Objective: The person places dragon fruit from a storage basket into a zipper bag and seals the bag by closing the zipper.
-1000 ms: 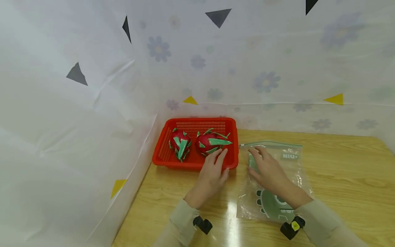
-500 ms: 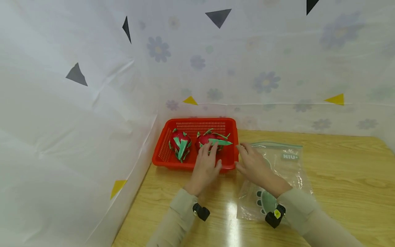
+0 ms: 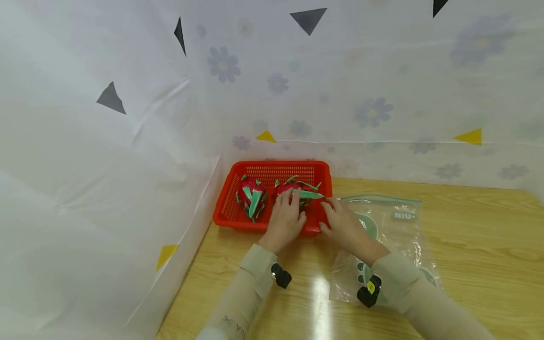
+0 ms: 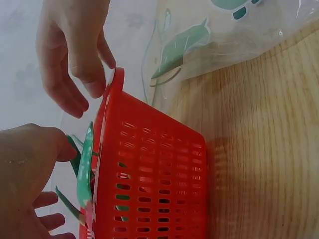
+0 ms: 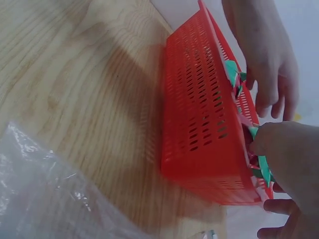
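1. Nearest, a clear plastic zip bag with green pictures (image 3: 393,236) lies flat on the wooden table (image 3: 467,245). It looks thin and floppy.
2. The right hand (image 3: 342,225) reaches over the bag to the right rim of the red plastic basket (image 3: 272,171). Its fingers are loosely spread and hold nothing.
3. The left hand (image 3: 285,218) rests on the right red dragon fruit with green leaf tips (image 3: 297,189) inside the basket, fingers laid over it. A firm grip cannot be told.
4. That fruit looks round, heavy and smooth. Cup its body with both hands, because the leaf tips may bend.
5. Farther left sits another dragon fruit (image 3: 251,192).
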Demonstrator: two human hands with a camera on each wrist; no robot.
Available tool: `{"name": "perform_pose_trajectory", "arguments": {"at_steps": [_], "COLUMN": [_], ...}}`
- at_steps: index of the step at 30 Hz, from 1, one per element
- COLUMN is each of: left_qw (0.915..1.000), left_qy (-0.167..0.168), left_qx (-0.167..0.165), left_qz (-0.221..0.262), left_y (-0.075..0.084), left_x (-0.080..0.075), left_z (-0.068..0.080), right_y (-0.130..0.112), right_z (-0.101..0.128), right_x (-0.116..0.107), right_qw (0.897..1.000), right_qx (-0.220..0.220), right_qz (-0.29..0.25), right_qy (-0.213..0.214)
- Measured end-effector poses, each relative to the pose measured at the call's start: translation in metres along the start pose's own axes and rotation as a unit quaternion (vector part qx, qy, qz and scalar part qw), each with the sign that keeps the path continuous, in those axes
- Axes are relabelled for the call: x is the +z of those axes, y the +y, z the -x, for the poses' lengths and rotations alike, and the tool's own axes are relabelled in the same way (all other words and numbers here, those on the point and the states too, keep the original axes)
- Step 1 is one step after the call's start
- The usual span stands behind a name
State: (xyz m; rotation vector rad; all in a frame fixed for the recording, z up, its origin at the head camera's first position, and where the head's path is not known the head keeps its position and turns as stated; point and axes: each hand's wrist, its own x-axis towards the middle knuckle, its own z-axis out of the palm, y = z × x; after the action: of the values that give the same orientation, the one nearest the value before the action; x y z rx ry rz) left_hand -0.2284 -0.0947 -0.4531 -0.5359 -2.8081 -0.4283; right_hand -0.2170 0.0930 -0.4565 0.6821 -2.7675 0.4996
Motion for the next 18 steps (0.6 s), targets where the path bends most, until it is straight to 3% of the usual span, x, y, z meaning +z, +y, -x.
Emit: {"name": "perform_pose_trajectory", "arguments": {"at_steps": [6, 13, 18], "left_qw": [0.9989, 0.9966, 0.9937], "left_qy": [0.003, -0.061, -0.067], "left_qx": [0.022, 0.001, -0.010], "left_qz": [-0.040, -0.056, -0.090], "left_y": [0.004, 0.008, 0.009], "left_x": [0.004, 0.011, 0.014], "left_z": [-0.014, -0.027, -0.033], "right_y": [0.004, 0.004, 0.005], "right_z": [0.007, 0.016, 0.019], "right_x": [0.007, 0.011, 0.013], "right_qw": [0.999, 0.999, 1.000], "right_qx": [0.025, 0.030, 0.022], "right_qz": [-0.016, -0.015, -0.016], "right_qy": [-0.017, -0.008, 0.014]}}
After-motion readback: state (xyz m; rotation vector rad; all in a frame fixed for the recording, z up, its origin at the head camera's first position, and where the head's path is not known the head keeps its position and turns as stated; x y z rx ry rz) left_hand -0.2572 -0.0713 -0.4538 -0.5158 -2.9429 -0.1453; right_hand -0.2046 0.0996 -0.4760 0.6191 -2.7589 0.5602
